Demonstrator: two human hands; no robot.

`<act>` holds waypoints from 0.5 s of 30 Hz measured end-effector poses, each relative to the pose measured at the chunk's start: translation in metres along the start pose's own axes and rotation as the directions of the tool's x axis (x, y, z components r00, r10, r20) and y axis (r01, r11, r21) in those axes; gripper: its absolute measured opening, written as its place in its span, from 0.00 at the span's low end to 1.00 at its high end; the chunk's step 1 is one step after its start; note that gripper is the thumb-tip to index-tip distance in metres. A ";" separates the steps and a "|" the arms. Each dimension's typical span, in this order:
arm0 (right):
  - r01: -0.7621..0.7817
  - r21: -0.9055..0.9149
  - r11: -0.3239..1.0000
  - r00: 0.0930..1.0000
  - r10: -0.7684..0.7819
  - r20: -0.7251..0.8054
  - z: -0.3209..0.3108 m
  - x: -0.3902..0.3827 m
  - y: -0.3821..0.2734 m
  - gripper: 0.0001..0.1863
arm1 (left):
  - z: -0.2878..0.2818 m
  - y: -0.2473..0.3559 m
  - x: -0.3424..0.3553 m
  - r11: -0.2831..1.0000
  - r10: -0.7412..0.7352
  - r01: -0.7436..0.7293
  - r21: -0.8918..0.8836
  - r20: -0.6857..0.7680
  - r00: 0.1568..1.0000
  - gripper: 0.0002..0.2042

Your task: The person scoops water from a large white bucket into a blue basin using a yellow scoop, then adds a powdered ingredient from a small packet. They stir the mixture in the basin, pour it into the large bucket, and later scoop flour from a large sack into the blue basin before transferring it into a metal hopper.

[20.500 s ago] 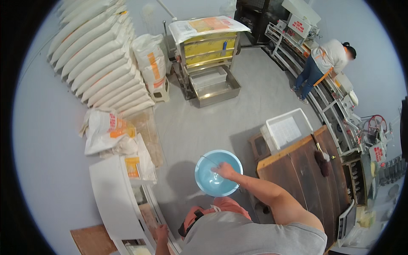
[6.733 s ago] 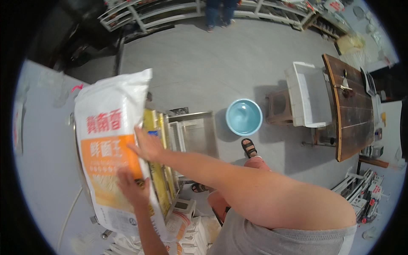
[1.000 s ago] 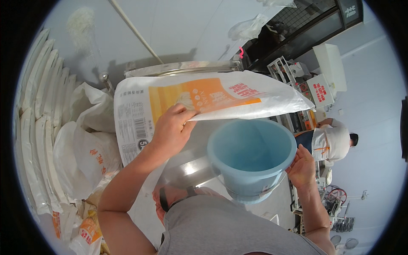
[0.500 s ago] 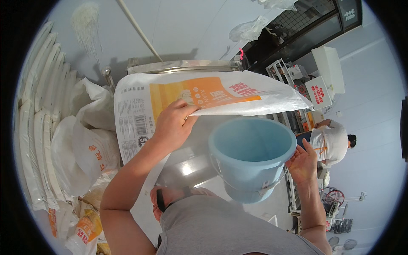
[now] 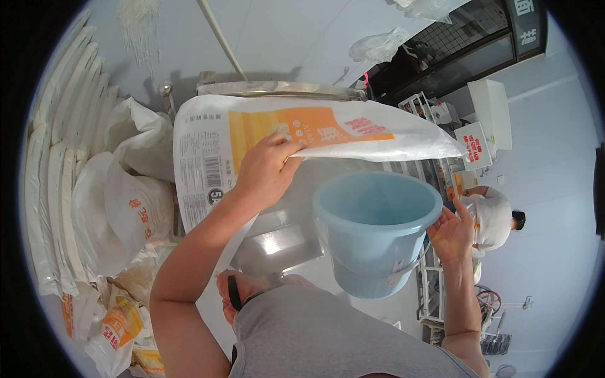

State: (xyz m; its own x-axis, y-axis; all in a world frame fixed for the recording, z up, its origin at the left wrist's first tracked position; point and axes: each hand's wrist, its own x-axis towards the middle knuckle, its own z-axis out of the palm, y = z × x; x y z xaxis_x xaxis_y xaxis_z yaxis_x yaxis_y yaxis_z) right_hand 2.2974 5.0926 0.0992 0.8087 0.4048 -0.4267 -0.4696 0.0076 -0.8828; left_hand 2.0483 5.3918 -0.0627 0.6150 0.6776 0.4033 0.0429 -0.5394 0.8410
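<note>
My left hand point(image 5: 272, 165) is closed on the lower edge of a large white sack point(image 5: 195, 135) with orange and yellow print. The sack spreads flat-looking across the metal surface and narrows to a point at the right. A light blue bucket point(image 5: 378, 252) is just below the sack's right half, its mouth tipped up toward me and its inside partly visible. Its wire handle hangs down across the front. My right hand point(image 5: 452, 236) grips the bucket's rim at the right, thumb up and fingertips partly hidden behind the rim.
Stacked white sacks point(image 5: 53, 170) line the left side, with crumpled bags point(image 5: 123, 217) beside them. A stainless steel table point(image 5: 274, 242) lies under the sack. At the right, a person in a white top point(image 5: 491, 217) stands by a shelving rack point(image 5: 432, 296).
The whole view has shifted slightly. My left hand keeps its hold on the sack edge, and my right hand stays at the bucket's rim. The other person has moved a little in the picture.
</note>
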 end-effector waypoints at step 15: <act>0.001 -0.031 1.000 0.998 0.001 0.059 0.037 -0.019 0.005 0.26 | 0.007 -0.004 0.006 0.999 0.023 -0.024 -0.043 -0.017 1.000 0.12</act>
State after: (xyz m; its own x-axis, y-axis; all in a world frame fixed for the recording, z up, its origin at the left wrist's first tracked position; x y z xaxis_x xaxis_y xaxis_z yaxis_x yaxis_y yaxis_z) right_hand 2.2664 5.1188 0.1103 0.7860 0.4577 -0.4156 -0.4580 -0.0205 -0.8887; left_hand 2.0570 5.3944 -0.0659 0.6026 0.6734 0.4283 -0.0058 -0.5330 0.8461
